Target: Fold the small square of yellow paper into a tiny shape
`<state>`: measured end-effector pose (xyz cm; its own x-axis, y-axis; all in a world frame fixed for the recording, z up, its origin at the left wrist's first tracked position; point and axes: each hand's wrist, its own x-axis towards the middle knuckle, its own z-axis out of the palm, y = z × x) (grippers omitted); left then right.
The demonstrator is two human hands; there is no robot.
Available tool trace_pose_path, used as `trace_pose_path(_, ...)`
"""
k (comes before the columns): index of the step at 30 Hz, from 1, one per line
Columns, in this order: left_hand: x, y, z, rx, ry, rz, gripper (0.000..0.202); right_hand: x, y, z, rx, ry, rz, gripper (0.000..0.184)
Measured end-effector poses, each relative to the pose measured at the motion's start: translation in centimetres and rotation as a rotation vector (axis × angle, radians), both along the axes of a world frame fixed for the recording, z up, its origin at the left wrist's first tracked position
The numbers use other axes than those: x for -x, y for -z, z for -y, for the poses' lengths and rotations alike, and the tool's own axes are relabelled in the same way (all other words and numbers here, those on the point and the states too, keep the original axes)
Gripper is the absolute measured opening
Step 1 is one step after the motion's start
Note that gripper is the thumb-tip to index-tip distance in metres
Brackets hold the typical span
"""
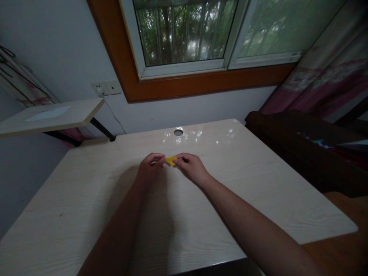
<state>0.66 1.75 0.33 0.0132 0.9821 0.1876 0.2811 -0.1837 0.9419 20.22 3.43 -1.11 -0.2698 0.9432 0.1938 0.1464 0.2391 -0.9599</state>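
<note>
A small yellow piece (pixel 171 160), perhaps folded paper, sits between my two hands on the pale wooden desk (pixel 86 199). My left hand (pixel 150 165) pinches its left edge with curled fingers. My right hand (pixel 190 165) pinches its right edge, fingers closed on it. Both forearms stretch out over the middle of the desk. Most of the yellow piece is hidden by my fingertips.
A round cable hole (pixel 178 132) lies at the desk's far edge. A raised side shelf (pixel 48 115) stands at the left. Dark furniture (pixel 301 149) lines the right side. A wall socket (pixel 106 88) and a window (pixel 184 34) are behind the desk.
</note>
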Motion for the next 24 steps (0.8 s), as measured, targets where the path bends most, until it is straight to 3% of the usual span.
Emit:
trace_pose_path(7, -0.3, -0.2, 0.4, 0.035, 0.114, -0.178, 0.027, 0.2, 0.0, 0.3, -0.040, -0.057, 0.071, 0.021)
trace_pose_path(24, -0.5, -0.8, 0.5, 0.197, -0.006, 0.041, 0.023, 0.4, 1.0, -0.4, 0.070, -0.015, -0.009, 0.022)
